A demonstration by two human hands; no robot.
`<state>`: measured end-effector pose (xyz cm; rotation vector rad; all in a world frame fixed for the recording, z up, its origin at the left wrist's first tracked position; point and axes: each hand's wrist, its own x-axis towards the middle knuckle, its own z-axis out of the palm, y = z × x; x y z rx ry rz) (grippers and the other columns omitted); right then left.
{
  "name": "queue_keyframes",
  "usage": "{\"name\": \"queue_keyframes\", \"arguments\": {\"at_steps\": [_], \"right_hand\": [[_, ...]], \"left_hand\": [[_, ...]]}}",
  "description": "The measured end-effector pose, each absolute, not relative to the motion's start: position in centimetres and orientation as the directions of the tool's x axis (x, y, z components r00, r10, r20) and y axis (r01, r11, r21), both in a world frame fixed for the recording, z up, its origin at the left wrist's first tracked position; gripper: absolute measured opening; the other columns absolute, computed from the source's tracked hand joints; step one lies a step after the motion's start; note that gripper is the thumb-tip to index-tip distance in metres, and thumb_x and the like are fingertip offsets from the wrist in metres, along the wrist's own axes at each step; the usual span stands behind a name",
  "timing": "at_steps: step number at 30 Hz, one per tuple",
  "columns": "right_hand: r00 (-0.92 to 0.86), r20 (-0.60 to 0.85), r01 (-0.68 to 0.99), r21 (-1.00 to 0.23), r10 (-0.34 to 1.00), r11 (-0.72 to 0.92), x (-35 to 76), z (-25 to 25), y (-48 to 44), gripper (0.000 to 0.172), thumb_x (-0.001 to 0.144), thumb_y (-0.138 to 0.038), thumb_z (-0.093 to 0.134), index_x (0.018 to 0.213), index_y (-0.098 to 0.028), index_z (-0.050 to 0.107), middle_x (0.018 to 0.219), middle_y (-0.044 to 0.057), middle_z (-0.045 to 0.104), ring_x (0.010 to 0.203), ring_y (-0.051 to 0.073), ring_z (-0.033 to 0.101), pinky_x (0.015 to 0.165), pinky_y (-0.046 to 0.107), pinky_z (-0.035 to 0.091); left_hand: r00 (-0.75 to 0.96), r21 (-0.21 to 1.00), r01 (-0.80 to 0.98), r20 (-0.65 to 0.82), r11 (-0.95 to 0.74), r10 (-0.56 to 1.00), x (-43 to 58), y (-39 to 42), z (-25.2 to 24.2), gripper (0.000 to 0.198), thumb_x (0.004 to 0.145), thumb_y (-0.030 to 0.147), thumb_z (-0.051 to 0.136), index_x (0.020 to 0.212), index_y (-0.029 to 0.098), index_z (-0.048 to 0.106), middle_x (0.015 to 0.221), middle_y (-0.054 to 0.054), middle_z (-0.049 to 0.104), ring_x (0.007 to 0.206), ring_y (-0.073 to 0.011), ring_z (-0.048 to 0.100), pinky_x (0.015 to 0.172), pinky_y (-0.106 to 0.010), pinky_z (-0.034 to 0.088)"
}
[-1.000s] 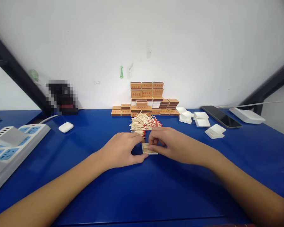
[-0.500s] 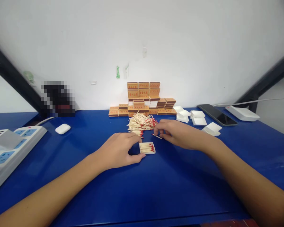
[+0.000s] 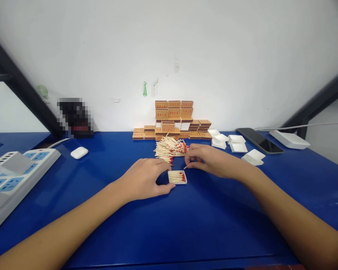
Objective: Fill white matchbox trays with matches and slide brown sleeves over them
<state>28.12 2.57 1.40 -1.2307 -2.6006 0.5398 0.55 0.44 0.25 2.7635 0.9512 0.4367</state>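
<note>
My left hand [image 3: 148, 180] grips the left end of a small white matchbox tray [image 3: 181, 183] between thumb and fingers. Red-tipped matches lie side by side in that tray, heads to the right. Just up and right of the tray, my right hand [image 3: 207, 159] pinches a single match [image 3: 185, 167]; only its pale end shows, the rest being covered by the fingers. Behind both hands spreads a loose pile of matches [image 3: 170, 148], most heads pointing right.
Stacked matchboxes [image 3: 174, 113] stand against the wall. White empty trays [image 3: 237, 143], a phone [image 3: 259, 140] and a white flat device [image 3: 289, 139] lie to the right. At left are a white earbud case [image 3: 79, 152] and a power strip [image 3: 25, 180].
The match by my right hand, lying crosswise under the fingertips before, is now held with its pale end pointing toward the tray. My left hand keeps its grip; the view has shifted slightly.
</note>
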Motion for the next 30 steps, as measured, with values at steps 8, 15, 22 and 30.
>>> {"name": "queue_keyframes", "arguments": {"at_steps": [8, 15, 22, 30], "right_hand": [[-0.588, 0.109, 0.668, -0.494, 0.801, 0.557, 25.6, 3.2, 0.0, 0.018, 0.103, -0.033, 0.053, 0.089, -0.023, 0.060, 0.087, 0.003, 0.064, 0.077, 0.017, 0.056, 0.069, 0.031, 0.043], [-0.616, 0.086, 0.660, -0.485, 0.783, 0.573, 23.9, 2.5, -1.2, 0.015, 0.100, -0.027, 0.060, 0.087, -0.021, 0.064, 0.088, 0.003, 0.067, 0.077, 0.016, 0.057, 0.070, 0.031, 0.042], [-0.541, 0.257, 0.666, -0.452, 0.801, 0.594, 22.1, 1.5, 1.6, 0.002, 0.095, -0.023, 0.068, 0.096, -0.021, 0.069, 0.089, 0.002, 0.066, 0.082, 0.017, 0.058, 0.075, 0.031, 0.042], [-0.558, 0.207, 0.722, -0.356, 0.804, 0.593, 20.2, -0.5, 2.8, 0.010, 0.096, -0.026, 0.071, 0.100, -0.018, 0.066, 0.100, 0.005, 0.066, 0.084, 0.018, 0.059, 0.073, 0.031, 0.042]], "left_hand": [[0.750, 0.267, 0.568, 0.221, -0.778, 0.624, 0.6, 0.4, 0.1, 0.025, 0.092, 0.043, 0.069, 0.101, 0.020, 0.070, 0.086, -0.001, 0.071, 0.073, -0.0177, 0.065, 0.063, -0.030, 0.043], [0.757, 0.285, 0.548, 0.231, -0.786, 0.611, 0.4, 0.5, 0.3, 0.023, 0.088, 0.041, 0.070, 0.093, 0.019, 0.068, 0.082, 0.000, 0.069, 0.069, -0.0167, 0.062, 0.060, -0.030, 0.041], [0.795, 0.284, 0.527, 0.168, -0.801, 0.583, 1.2, -1.1, 0.3, 0.027, 0.088, 0.046, 0.070, 0.091, 0.019, 0.071, 0.085, -0.003, 0.074, 0.076, -0.0219, 0.070, 0.066, -0.034, 0.048], [0.841, 0.243, 0.467, 0.175, -0.851, 0.512, 1.7, -2.4, 0.1, 0.028, 0.086, 0.046, 0.073, 0.088, 0.018, 0.070, 0.083, -0.002, 0.074, 0.075, -0.0224, 0.070, 0.062, -0.035, 0.046]]}}
